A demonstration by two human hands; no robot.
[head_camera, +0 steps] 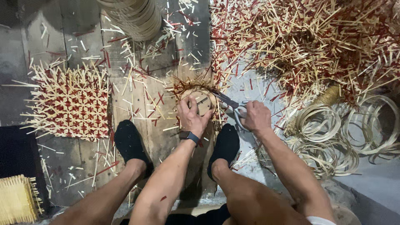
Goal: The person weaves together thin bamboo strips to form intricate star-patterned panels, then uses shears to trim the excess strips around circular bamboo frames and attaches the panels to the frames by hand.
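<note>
My left hand (192, 116), with a dark watch on its wrist, presses down on a round wooden disc (204, 104) that lies on a small woven piece with red and pale strip ends (183, 85) sticking out around it. My right hand (255, 116) grips grey scissors (233, 105). The blades point left toward the disc's upper right edge, at the fringe of strips. Both feet in black socks (129, 141) rest on the wooden floor on either side of my left arm.
A flat woven mat of red and pale strips (71, 102) lies at the left. A big heap of cut strips (308, 41) fills the upper right. Coiled pale hoops (329, 133) lie at the right. A stack of rings (133, 16) stands at the top, a yellow woven piece (16, 200) at bottom left.
</note>
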